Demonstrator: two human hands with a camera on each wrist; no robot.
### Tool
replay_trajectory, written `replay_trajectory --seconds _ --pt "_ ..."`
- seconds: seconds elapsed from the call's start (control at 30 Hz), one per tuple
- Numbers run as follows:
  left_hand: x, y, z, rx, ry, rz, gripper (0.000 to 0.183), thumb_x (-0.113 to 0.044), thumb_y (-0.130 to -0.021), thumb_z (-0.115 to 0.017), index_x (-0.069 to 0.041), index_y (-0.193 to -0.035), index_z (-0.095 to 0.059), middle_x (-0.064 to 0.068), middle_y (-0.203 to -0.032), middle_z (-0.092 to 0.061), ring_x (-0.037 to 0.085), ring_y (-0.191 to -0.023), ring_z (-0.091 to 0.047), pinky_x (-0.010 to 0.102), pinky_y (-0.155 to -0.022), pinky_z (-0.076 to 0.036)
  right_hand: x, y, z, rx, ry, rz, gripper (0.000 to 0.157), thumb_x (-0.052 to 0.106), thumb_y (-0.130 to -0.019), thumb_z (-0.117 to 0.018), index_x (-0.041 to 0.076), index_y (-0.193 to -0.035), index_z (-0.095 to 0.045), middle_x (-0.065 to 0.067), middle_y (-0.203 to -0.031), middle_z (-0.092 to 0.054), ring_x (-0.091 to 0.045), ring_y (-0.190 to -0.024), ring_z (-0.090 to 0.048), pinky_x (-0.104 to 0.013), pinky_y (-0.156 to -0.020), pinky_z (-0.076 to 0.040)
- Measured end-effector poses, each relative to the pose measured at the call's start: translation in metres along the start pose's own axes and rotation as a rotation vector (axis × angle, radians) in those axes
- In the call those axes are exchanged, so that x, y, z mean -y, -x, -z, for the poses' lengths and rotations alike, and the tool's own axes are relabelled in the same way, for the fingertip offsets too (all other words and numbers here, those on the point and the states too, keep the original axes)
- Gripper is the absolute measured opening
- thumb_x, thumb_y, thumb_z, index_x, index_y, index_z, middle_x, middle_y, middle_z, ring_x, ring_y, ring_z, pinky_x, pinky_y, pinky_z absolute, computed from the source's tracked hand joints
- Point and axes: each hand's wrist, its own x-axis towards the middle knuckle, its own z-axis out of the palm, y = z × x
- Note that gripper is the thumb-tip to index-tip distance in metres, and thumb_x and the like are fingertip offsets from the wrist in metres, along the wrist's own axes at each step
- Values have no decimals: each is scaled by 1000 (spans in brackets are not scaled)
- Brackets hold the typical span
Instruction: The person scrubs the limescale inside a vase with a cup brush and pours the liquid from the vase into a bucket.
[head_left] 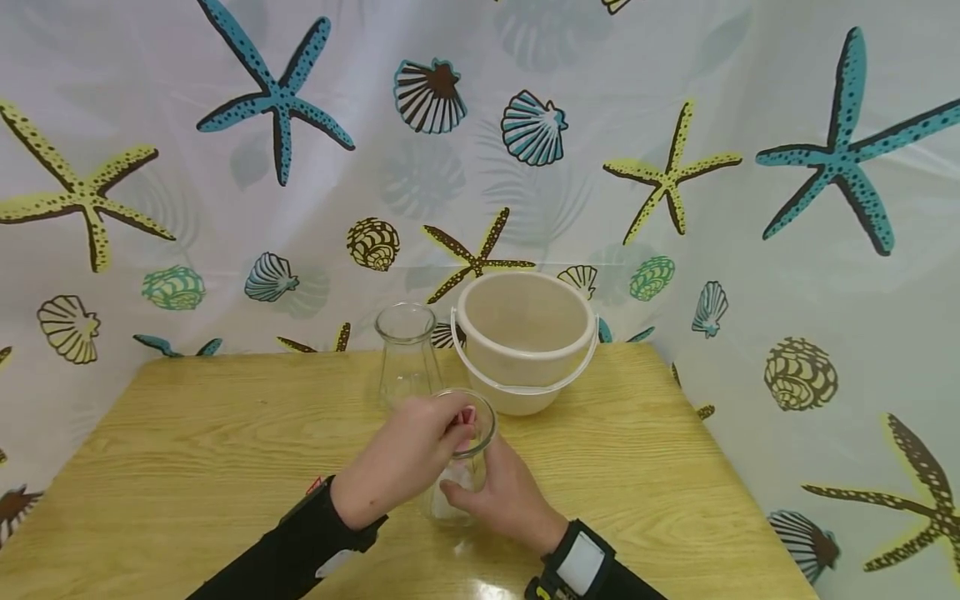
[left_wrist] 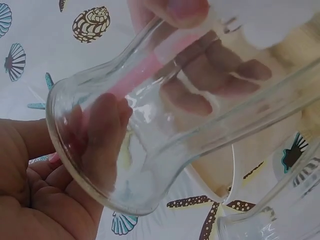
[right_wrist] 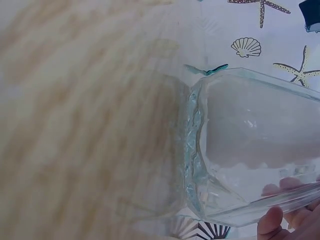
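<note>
My left hand (head_left: 408, 450) reaches into the mouth of a clear glass vase (left_wrist: 165, 135) and grips the pink handle (left_wrist: 137, 75) of what looks like a bottle brush. Inside the vase, the brush's white sponge-like head (head_left: 454, 493) fills the lower part; its exact shape is blurred by the glass. My right hand (head_left: 516, 498) holds the vase around its side, thumb in front. In the right wrist view the thick vase base (right_wrist: 195, 150) faces the table, and whether it touches cannot be told. Fingertips of the right hand (right_wrist: 295, 222) press against the glass.
Just behind stands a second glass vase (head_left: 407, 367), upright, beside a cream bucket (head_left: 517, 371) with its white handle hanging down in front. A small red item (head_left: 313, 484) is mostly hidden by the left wrist. The wooden table (head_left: 225, 433) meets a seashell-patterned curtain (head_left: 480, 183).
</note>
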Motion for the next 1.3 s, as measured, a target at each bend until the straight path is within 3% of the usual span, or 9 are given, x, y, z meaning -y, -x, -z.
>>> replay_trajectory --seconds 0.37,0.53,0.7,0.93,1.1,1.3 --pt "1 -5 -13 -8 36 9 11 -12 -94 -60 -15 -85 -54 -7 -68 -48 3 -59 -46 22 -49 -45 1 0 1 28 -9 -7 79 42 -79 -71 36 -143 -24 16 -132 -44 -3 -117 -41 -40 -96 -43" --pt "4 -7 -14 -15 39 -21 8 -12 -95 -59 -13 -87 -56 -4 -70 -53 4 -62 -48 23 -52 -46 1 0 1 12 -5 5 80 41 -79 -71 35 -144 -24 17 -134 -43 -3 -119 -40 -39 -96 -42" --pt "8 -7 -14 -13 -12 -29 4 -11 -94 -59 -11 -91 -60 -1 -76 -62 3 -69 -53 24 -58 -50 0 0 0 4 -6 18 83 37 -78 -73 35 -145 -24 18 -135 -43 -3 -120 -39 -39 -97 -42" --pt "11 -5 -9 -22 -83 -31 9 -13 -93 -62 -13 -86 -56 -7 -69 -52 6 -60 -46 25 -54 -45 0 1 0 -3 -1 24 86 36 -76 -74 34 -146 -24 17 -136 -42 -3 -121 -39 -40 -100 -39" --pt "9 -3 -5 -25 -140 -45 4 -13 -93 -62 -13 -91 -58 -8 -71 -55 6 -60 -45 25 -55 -44 0 1 0 5 -4 8 86 36 -76 -74 35 -145 -23 17 -137 -41 -3 -122 -38 -40 -100 -39" --pt "4 1 0 -8 -152 -53 5 -12 -93 -61 -11 -91 -56 -8 -67 -49 5 -55 -44 21 -48 -41 0 1 -1 0 8 1 85 36 -76 -74 36 -144 -24 17 -137 -41 -3 -122 -38 -40 -99 -40"
